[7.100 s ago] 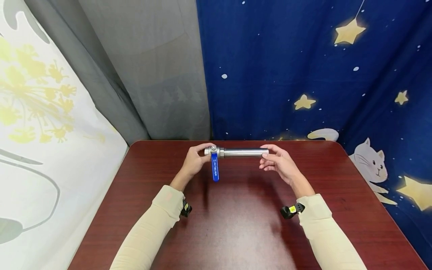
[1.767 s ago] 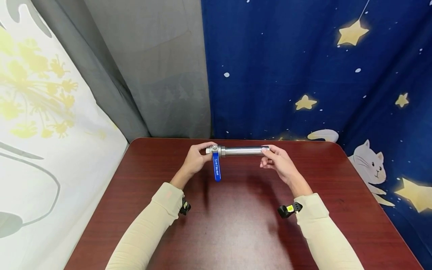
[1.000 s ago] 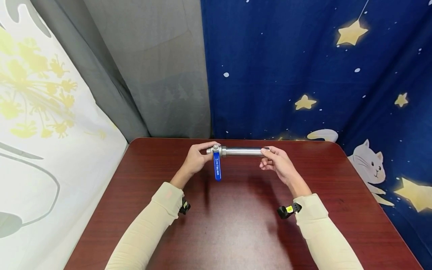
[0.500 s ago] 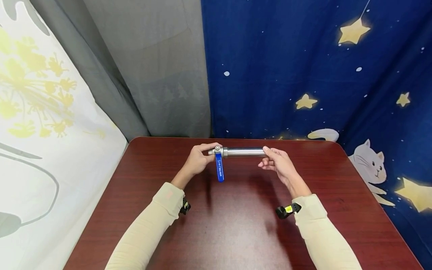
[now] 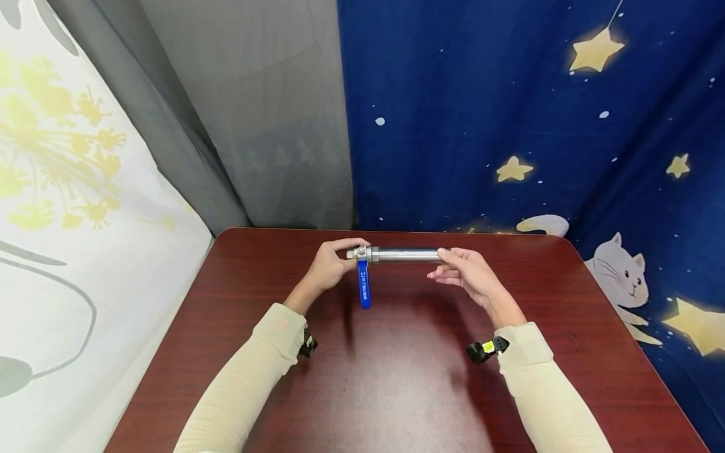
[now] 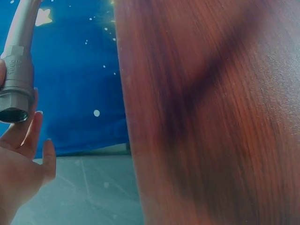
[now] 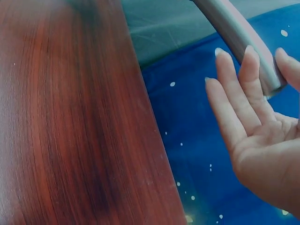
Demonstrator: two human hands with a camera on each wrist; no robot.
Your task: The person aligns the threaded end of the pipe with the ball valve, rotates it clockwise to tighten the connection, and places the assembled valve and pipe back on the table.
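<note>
A metal ball valve (image 5: 362,253) with a blue lever handle (image 5: 364,284) is joined to a straight steel pipe (image 5: 408,255). Both are held level above the table. My left hand (image 5: 327,267) pinches the valve body between thumb and fingers at its left end; in the left wrist view the hexagonal end (image 6: 14,107) shows its open bore. My right hand (image 5: 470,274) pinches the free end of the pipe with thumb and finger. Its other fingers (image 7: 225,101) extend below the pipe in the right wrist view. The lever points toward me.
The reddish-brown wooden table (image 5: 374,377) spreads beneath both hands, its far edge just behind the pipe. Beyond it hang a grey curtain (image 5: 272,126) and a dark blue star-patterned curtain (image 5: 453,126). A white patterned cloth (image 5: 85,283) hangs at the left.
The right thumb has come further over the pipe's end than several seconds ago. The valve and pipe shift slightly right, then back left, and the lever now hangs a little straighter.
</note>
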